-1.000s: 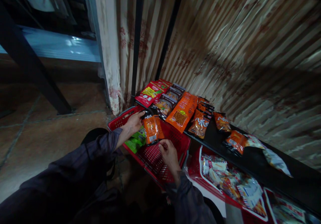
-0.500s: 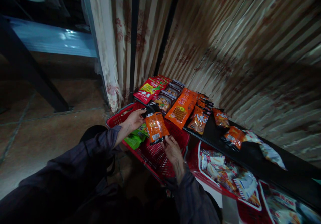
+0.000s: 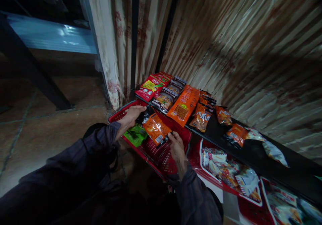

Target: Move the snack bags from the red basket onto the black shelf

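Between my two hands is an orange and black snack bag [image 3: 156, 128], held over a red shopping basket [image 3: 161, 164]. My left hand [image 3: 132, 115] is closed on its black upper left end. The fingers of my right hand [image 3: 176, 145] pinch the lower right corner. Under the bag and to its left, green snack bags [image 3: 136, 135] lie in the basket. Just beyond the basket, a large orange snack bag [image 3: 183, 105] rests on the black shelf [image 3: 218, 136], beside brown checkered snack bags [image 3: 166, 97] and red snack bags [image 3: 152, 85].
More orange and black bags [image 3: 200, 117] lie along the shelf, with white snack bags [image 3: 274, 151] farther right. Below it stand red baskets of packaged snacks [image 3: 226, 171]. A striped curtain [image 3: 241, 50] hangs behind, and a dark metal leg [image 3: 40, 70] stands at left.
Both hands still grip the orange and black bag, which has turned slightly and tilted. My right hand has shifted a little right, and the view has moved slightly.
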A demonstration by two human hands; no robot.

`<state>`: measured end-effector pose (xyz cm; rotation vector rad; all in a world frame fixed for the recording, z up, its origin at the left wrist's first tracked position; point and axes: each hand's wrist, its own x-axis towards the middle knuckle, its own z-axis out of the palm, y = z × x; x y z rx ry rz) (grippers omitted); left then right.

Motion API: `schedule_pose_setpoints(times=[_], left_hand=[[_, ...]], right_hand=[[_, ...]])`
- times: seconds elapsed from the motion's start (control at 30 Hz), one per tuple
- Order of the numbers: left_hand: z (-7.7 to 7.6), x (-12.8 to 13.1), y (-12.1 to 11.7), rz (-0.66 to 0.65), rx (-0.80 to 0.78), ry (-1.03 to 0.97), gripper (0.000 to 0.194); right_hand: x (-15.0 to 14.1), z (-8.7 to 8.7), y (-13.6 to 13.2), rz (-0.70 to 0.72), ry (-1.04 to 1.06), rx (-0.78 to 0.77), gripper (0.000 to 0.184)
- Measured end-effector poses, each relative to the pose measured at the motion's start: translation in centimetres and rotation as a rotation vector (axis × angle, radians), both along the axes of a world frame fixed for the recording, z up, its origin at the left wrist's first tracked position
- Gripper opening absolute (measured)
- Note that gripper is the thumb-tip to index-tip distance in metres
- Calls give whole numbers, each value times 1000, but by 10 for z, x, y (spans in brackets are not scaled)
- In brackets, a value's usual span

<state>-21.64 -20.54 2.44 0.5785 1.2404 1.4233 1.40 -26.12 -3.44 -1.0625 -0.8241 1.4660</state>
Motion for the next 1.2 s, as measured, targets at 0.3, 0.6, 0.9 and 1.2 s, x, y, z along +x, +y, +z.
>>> schedule_pose_setpoints(times=[0.3, 0.6, 0.9, 1.2], left_hand=[[2, 4, -1, -205, -55, -80, 10], [-4, 4, -13, -357, -238, -151, 13], [2, -3, -5, -266, -297, -122, 17], [5, -7, -6, -217, -332, -97, 18]], right_hand=[[9, -2, 10, -226, -106, 165, 25], [17, -14, 21, -327, -117, 116, 26], [23, -19, 18, -216, -680, 319, 40], [18, -7, 7, 101, -1021, 812, 65]])
